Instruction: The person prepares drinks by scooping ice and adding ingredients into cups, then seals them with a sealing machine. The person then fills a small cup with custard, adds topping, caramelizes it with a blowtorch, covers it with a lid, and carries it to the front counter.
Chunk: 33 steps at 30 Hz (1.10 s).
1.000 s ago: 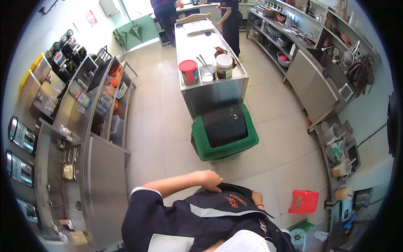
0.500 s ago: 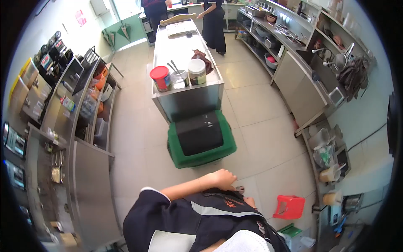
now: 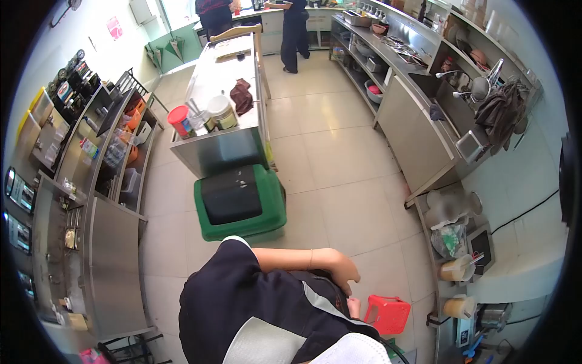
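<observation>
My left hand [image 3: 341,267] is bent in front of my dark shirt [image 3: 260,297], above the apron front. Its thumb stands a little apart from the downward-curled fingers, and nothing shows in it. Only a small part of my right hand [image 3: 354,307] appears, just below the left, beside a red plastic stool [image 3: 388,314]. The right hand's fingers are mostly hidden by my clothing. Ahead on the floor stands a green bin [image 3: 274,206] with a black lid.
A steel worktable [image 3: 212,145] behind the bin bears a red-lidded jar [image 3: 180,119], a white-lidded jar [image 3: 222,111] and a brown cloth [image 3: 241,97]. Steel counters [image 3: 415,124] with a sink line the right, shelving [image 3: 112,200] the left. Two people stand at the back.
My view has turned right, so the bin and worktable sit further left. My left hand has shifted rightward and down, its fingers now pointing down. The standing person at the back has changed stance.
</observation>
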Each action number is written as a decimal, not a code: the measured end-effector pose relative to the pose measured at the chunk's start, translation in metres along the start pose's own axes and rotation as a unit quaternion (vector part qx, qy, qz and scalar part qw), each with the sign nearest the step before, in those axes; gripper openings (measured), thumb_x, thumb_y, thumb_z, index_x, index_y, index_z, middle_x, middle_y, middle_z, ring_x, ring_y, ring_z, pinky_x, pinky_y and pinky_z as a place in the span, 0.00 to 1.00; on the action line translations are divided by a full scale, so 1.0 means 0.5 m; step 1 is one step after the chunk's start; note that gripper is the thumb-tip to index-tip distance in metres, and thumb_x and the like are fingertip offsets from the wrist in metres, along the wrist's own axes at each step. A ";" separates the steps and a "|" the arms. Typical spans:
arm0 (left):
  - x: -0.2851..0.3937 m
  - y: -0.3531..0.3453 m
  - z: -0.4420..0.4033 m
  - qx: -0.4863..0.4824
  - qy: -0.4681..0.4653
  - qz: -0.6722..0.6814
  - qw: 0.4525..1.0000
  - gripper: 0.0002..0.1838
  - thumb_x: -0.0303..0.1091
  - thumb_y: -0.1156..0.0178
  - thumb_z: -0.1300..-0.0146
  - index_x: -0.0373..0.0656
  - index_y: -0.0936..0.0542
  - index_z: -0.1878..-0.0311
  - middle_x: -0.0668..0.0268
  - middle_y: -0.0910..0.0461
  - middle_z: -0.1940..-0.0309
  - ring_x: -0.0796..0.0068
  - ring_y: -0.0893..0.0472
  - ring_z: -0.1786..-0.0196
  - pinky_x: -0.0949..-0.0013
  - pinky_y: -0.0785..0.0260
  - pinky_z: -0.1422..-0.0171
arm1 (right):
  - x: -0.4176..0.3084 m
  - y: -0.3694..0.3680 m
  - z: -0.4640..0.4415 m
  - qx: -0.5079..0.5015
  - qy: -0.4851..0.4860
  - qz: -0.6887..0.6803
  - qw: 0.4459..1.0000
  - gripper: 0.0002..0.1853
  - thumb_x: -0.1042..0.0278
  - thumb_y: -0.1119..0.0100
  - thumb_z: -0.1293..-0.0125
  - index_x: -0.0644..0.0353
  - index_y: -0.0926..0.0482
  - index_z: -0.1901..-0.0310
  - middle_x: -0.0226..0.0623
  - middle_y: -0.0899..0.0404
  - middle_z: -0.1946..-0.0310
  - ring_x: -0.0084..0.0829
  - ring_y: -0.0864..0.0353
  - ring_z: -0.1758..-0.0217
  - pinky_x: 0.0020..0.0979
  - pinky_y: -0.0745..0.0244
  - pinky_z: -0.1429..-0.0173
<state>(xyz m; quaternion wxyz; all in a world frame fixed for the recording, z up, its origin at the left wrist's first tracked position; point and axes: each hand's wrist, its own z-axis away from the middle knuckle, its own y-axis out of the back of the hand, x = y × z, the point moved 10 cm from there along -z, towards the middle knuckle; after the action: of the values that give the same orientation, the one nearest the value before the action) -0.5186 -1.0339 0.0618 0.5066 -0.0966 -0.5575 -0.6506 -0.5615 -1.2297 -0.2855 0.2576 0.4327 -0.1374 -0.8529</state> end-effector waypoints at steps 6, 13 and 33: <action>-0.137 0.118 -0.141 0.020 0.149 -0.042 0.988 0.29 0.54 0.44 0.46 0.34 0.24 0.56 0.49 0.22 0.61 0.49 0.23 0.55 0.54 0.31 0.52 | 0.037 0.098 -0.067 -0.005 -0.054 -0.042 0.998 0.09 0.71 0.37 0.51 0.66 0.21 0.70 0.36 0.23 0.80 0.28 0.25 0.79 0.33 0.29 0.74; -0.088 0.201 -0.420 -0.009 0.030 -0.125 0.992 0.27 0.54 0.42 0.47 0.35 0.24 0.59 0.51 0.21 0.64 0.51 0.22 0.57 0.55 0.31 0.54 | 0.096 0.385 -0.169 0.095 -0.128 -0.100 0.982 0.08 0.71 0.37 0.51 0.66 0.21 0.70 0.35 0.23 0.81 0.28 0.26 0.79 0.33 0.30 0.74; 0.033 0.314 -0.878 -0.124 -0.053 -0.158 0.978 0.26 0.53 0.40 0.50 0.36 0.22 0.61 0.52 0.20 0.66 0.53 0.21 0.59 0.55 0.32 0.53 | 0.126 0.691 -0.413 0.046 -0.134 -0.112 0.984 0.08 0.70 0.38 0.50 0.66 0.21 0.71 0.33 0.24 0.82 0.26 0.28 0.81 0.31 0.32 0.76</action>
<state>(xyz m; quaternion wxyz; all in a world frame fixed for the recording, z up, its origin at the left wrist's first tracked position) -0.2133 -1.3831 0.0138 0.3512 -0.1040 -0.5068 -0.7804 -0.3149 -1.5538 -0.2908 0.1193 0.3388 -0.1607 -0.9193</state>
